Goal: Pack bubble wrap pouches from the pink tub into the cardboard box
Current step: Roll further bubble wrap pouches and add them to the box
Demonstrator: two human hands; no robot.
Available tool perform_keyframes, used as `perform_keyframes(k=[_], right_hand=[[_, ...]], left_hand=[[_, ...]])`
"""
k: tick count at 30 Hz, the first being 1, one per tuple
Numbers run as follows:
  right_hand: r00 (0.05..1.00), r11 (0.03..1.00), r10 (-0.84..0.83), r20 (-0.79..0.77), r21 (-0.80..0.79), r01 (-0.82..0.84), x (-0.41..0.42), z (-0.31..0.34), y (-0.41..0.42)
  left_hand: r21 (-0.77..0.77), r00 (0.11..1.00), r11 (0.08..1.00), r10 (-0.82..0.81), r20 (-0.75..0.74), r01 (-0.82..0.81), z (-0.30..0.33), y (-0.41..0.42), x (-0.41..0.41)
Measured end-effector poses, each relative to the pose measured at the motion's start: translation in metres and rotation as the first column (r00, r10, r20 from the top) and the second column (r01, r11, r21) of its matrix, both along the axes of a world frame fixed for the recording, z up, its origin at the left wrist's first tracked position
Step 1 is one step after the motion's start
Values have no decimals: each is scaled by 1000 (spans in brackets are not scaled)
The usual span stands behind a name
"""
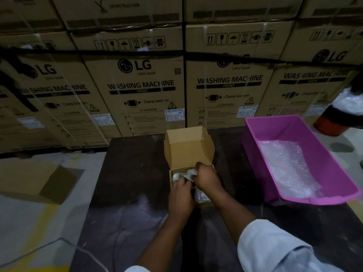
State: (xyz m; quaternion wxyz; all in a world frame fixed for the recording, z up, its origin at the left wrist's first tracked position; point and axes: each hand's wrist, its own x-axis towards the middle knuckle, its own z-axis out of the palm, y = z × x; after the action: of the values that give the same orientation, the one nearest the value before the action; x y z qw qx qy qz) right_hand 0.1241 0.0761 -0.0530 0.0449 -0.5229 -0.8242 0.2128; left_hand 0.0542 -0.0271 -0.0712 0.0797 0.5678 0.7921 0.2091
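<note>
Big washing machine cartons are standing stacked along the back, a black strap running across them. A flattened cardboard sheet is lying on the floor left, and an orange container is sitting far right.

We look down on a dark table where a small cardboard box stands open, its lid flap raised at the far side. Both of our hands reach into it: the left hand and the right hand have fingers curled around a bubble wrap pouch inside the box. To the right, a pink tub sits tilted on the table's edge, with more bubble wrap pouches lying in it. Behind the table rises a wall of large washing machine cartons. A flattened cardboard sheet lies on the floor to the left.
</note>
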Motion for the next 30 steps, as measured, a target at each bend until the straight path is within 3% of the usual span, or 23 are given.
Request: perform_keyframes(k=[2,5,11,17,19,23,25,30], right_hand=[[998,998,45,52,31,-47,1,1,0],[987,991,120,110,51,-126,7,3,3],[955,951,294,42,87,-296,21,4,12],[834,829,518,188,130,-544,40,-4,14],[798,800,552,242,118,-589,37,-4,13],[785,788,528,324,157,-595,33,-4,10],[787,784,504,356,194,-589,31,-6,7],[783,784,443,437,234,-575,24,-6,8]], left_hand=[[14,986,992,-125,-111,128,1,-2,0],[-95,938,959,-280,-202,266,-5,-2,-3],[-372,882,860,-437,-179,350,16,6,-1],[-354,907,888,-376,-190,294,17,-4,18],[-424,911,876,-346,-224,229,11,-9,28],[-473,930,870,-279,-238,140,-2,-19,36],[-505,947,847,-279,-162,164,-5,-25,38],[-333,921,906,-336,-198,260,-8,-34,39]])
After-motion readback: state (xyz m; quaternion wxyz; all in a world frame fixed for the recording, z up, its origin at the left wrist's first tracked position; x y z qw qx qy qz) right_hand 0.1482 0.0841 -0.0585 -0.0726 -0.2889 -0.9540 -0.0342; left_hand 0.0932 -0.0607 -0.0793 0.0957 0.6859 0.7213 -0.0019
